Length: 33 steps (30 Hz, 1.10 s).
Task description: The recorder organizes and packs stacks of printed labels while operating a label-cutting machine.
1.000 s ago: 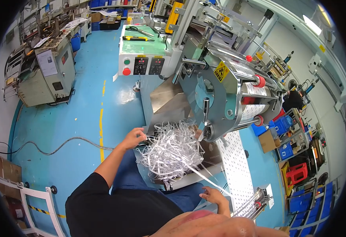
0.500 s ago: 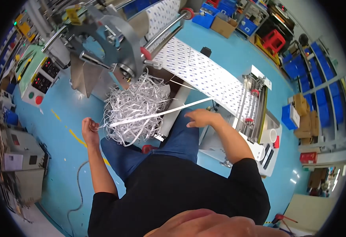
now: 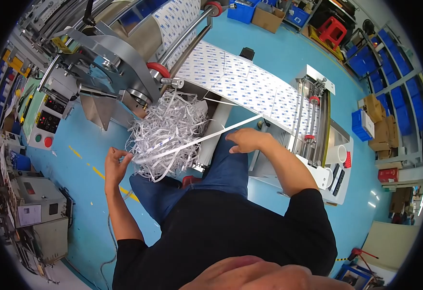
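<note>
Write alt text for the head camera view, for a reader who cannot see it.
Seen from above, a person's left hand pinches one end of a long white paper strip pulled taut from a tangled heap of white paper trimmings, while the right hand rests near its other end. A web of printed white sheet runs through the grey machine on a blue floor.

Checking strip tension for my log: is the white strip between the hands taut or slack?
Taut: the white strip runs straight from the left hand toward the right hand, without sag.

White paper strips (image 3: 165, 130) — blue-dotted white sheet (image 3: 250, 84) — turquoise floor (image 3: 279, 48)
</note>
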{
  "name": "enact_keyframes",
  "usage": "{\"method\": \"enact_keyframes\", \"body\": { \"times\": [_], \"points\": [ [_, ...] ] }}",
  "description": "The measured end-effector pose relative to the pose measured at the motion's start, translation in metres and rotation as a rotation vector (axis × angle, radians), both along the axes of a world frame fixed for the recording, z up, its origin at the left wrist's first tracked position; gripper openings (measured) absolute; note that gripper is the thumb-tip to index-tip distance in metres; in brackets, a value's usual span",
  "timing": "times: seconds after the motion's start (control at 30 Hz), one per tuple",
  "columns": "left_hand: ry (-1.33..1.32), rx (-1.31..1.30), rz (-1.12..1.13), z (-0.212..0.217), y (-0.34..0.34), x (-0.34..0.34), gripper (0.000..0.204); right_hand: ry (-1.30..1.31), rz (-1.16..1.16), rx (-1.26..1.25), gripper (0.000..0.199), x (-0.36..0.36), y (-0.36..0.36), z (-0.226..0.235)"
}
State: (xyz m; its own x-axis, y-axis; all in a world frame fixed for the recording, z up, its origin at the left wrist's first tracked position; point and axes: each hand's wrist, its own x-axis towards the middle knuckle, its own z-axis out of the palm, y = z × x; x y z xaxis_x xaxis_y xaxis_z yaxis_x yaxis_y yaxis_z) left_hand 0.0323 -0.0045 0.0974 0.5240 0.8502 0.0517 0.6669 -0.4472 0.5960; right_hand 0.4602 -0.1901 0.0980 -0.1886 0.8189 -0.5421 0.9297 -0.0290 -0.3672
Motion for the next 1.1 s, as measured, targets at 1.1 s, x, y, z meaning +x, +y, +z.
{"method": "enact_keyframes", "body": {
  "times": [1.1],
  "points": [
    [-1.326,-0.231,0.725,-0.095,0.011,-0.080,0.024,-0.083,-0.109,0.948,0.036,-0.075,0.117,0.008]
  ]
}}
